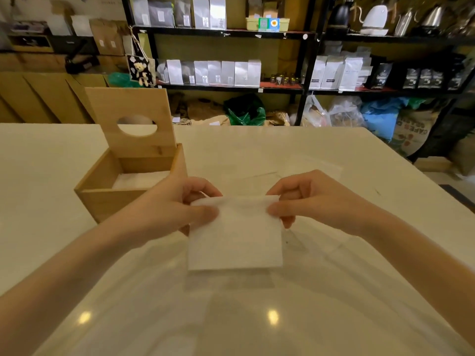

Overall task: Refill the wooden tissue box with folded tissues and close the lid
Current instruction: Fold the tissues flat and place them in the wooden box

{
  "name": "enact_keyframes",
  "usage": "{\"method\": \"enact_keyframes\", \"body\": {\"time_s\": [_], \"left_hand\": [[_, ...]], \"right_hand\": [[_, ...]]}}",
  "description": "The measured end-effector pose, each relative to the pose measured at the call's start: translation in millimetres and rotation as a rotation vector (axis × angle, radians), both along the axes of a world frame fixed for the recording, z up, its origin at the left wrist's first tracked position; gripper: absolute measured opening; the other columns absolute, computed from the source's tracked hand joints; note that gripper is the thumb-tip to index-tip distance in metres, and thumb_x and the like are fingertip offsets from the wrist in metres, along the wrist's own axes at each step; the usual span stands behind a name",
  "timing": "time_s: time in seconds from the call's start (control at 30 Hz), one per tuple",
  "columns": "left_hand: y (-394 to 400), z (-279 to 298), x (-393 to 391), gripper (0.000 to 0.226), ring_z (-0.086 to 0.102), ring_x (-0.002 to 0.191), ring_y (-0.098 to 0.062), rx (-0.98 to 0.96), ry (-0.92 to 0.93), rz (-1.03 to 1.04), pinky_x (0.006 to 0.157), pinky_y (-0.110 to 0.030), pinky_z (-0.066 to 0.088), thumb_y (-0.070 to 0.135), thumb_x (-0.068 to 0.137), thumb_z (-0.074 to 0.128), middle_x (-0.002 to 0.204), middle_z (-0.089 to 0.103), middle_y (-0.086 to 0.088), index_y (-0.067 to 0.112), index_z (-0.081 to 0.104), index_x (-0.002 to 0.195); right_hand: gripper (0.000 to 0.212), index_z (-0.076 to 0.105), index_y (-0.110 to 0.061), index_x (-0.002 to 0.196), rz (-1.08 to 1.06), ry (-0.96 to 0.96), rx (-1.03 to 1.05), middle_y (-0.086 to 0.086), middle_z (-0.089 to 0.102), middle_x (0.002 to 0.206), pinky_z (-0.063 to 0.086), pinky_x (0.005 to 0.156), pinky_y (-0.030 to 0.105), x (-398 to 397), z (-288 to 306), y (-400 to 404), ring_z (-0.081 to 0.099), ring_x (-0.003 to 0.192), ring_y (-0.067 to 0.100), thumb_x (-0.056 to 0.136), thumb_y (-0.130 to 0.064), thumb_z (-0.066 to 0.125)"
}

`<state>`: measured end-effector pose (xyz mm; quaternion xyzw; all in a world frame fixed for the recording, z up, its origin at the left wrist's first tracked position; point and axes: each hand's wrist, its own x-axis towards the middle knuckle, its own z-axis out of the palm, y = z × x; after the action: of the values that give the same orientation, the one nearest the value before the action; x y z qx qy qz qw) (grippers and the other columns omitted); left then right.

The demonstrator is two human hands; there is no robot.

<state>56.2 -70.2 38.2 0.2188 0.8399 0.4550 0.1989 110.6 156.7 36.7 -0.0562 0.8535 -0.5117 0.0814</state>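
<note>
A white folded tissue (235, 237) hangs above the white table, held by its two top corners. My left hand (177, 209) pinches the top left corner and my right hand (308, 199) pinches the top right corner. To the left stands the wooden tissue box (102, 199), its lid (131, 109) with an oval hole raised upright at the back. White tissues (138, 179) lie inside the box. My left hand is just right of the box's near right corner.
The white table (334, 278) spreads all around, with a faint clear plastic wrapper (313, 164) lying beyond my right hand. Black shelves (231, 32) with bags and kettles stand behind the table's far edge. Cardboard boxes (38, 98) sit at the back left.
</note>
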Motion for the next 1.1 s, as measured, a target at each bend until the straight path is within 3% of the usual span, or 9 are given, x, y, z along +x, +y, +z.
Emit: {"method": "enact_keyframes", "body": {"time_s": [0.17,0.33,0.5,0.6,0.7,0.83,0.97,1.1], "left_hand": [[-6.4,-22.9,7.5,0.013,0.068,0.069,-0.016,-0.132,-0.090,-0.048,0.052,-0.020,0.054,0.013,0.082,0.062,0.081,0.072,-0.009,0.022,0.065,0.091],[-4.0,-36.7,14.8,0.009,0.061,0.078,-0.004,-0.297,0.267,-0.069,0.066,-0.016,0.048,0.023,0.084,0.059,0.087,0.069,0.008,0.029,0.065,0.087],[-3.8,-39.8,21.4,0.008,0.056,0.078,-0.002,-0.344,0.404,-0.096,0.061,-0.011,0.040,0.024,0.085,0.057,0.084,0.062,0.012,0.031,0.060,0.082],[-2.7,-42.5,21.4,0.006,0.054,0.083,-0.009,-0.418,0.488,-0.124,0.072,-0.020,0.046,0.024,0.085,0.057,0.090,0.058,0.009,0.030,0.059,0.086],[5.8,-38.4,19.2,0.021,0.050,0.100,-0.011,-0.541,0.523,-0.196,0.087,-0.029,0.046,0.028,0.086,0.054,0.106,0.054,0.009,0.029,0.055,0.107],[37.3,-22.3,11.7,0.027,0.046,0.108,-0.012,-0.502,0.619,-0.313,0.092,-0.032,0.043,0.030,0.088,0.052,0.115,0.052,0.007,0.029,0.052,0.114],[86.2,-16.1,-2.9,0.021,0.045,0.107,-0.012,-0.407,0.766,-0.347,0.091,-0.031,0.043,0.030,0.089,0.049,0.115,0.055,0.005,0.029,0.058,0.108],[125.6,-27.6,-14.6,0.028,0.041,0.119,-0.016,-0.322,0.961,-0.401,0.094,-0.034,0.042,0.026,0.092,0.044,0.123,0.055,0.000,0.023,0.058,0.116]], "right_hand": [[0.004,0.072,-0.017,0.075,-0.004,-0.089,0.077,0.001,0.069,0.057,0.046,0.064,0.027,21.9,-20.6,-8.2,0.059,0.055,0.011,0.077,-0.021,0.070],[0.001,0.067,-0.020,0.078,-0.075,-0.012,0.303,-0.007,0.067,0.060,0.043,0.057,0.010,25.4,-36.2,-15.1,0.056,0.054,0.000,0.078,-0.020,0.068],[0.008,0.068,-0.021,0.083,-0.097,0.102,0.499,-0.008,0.059,0.065,0.042,0.062,0.024,28.1,-43.3,-20.5,0.050,0.059,0.005,0.081,-0.024,0.061],[0.011,0.065,-0.022,0.088,-0.096,0.133,0.600,-0.010,0.055,0.063,0.040,0.061,0.023,31.2,-41.4,-22.6,0.049,0.060,0.004,0.082,-0.028,0.058],[0.024,0.057,-0.028,0.102,-0.091,0.140,0.700,-0.011,0.058,0.076,0.041,0.067,0.024,38.4,-35.2,-20.2,0.052,0.070,0.007,0.081,-0.040,0.058],[0.022,0.057,-0.030,0.106,-0.126,0.183,0.754,-0.013,0.060,0.088,0.039,0.065,0.022,49.9,-25.8,-2.0,0.047,0.064,0.000,0.087,-0.040,0.050],[0.019,0.069,-0.020,0.087,-0.276,0.366,1.034,-0.004,0.068,0.078,0.047,0.062,0.030,59.5,-28.2,21.3,0.062,0.071,0.019,0.085,-0.029,0.052],[0.033,0.069,-0.015,0.082,-0.440,0.312,1.226,0.003,0.070,0.074,0.052,0.058,0.033,65.0,-40.4,37.9,0.064,0.068,0.025,0.079,-0.031,0.041]]}}
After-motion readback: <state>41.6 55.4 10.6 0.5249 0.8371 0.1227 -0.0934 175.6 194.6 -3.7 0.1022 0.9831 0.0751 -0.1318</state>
